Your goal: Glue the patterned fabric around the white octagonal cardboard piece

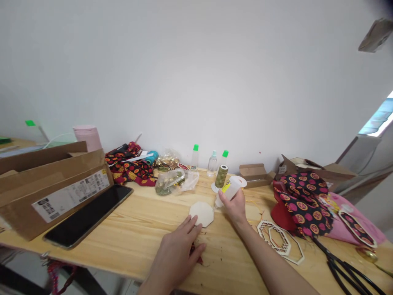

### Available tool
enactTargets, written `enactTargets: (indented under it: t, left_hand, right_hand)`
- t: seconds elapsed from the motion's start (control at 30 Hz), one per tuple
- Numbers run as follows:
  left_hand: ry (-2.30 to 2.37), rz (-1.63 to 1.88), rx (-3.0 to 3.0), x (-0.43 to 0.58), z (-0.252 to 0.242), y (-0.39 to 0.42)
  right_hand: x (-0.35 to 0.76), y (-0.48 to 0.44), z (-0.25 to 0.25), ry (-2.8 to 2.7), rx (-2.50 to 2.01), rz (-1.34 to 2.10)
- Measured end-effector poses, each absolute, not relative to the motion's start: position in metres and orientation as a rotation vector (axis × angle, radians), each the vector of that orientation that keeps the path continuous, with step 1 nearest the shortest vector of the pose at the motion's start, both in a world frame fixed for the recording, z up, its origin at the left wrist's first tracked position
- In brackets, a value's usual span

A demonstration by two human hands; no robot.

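Observation:
A white octagonal piece (202, 214) lies flat on the wooden table. The fingertips of my left hand (181, 250) rest at its lower left edge, fingers spread; something dark red shows partly under that palm. My right hand (235, 205) is wrapped round a white glue bottle (230, 188), tilted with its nozzle down, close to the right edge of the octagon. A spool of olive thread (221, 176) stands just behind the bottle. Pale openwork octagonal frames (278, 239) lie to the right of my right forearm.
At the left are a cardboard box (61, 184) and a black phone (89, 215). Patterned fabric (307, 200) and black scissors (344, 266) lie at the right. Plastic bags (176, 181), a clear bottle (211, 164) and a small open carton (254, 175) stand near the wall.

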State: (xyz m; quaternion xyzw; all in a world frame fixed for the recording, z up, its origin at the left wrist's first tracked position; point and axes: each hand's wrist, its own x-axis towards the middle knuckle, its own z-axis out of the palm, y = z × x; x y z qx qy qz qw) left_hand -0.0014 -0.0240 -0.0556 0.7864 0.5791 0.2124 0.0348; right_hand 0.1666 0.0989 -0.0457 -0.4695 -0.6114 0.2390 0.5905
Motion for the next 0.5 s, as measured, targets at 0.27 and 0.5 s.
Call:
enactTargets:
  t: [0.27, 0.5]
  left_hand:
    - [1.815, 0.552, 2.445, -0.0013, -0.0546, -0.0236]
    - [1.807, 0.604, 2.423, -0.0026, -0.0568, -0.0226]
  right_hand:
    - [0.1679, 0.1060, -0.0511, -1.286, -1.145, 0.638]
    - [0.1657, 0.1063, -0.0497, -1.145, -1.135, 0.706]
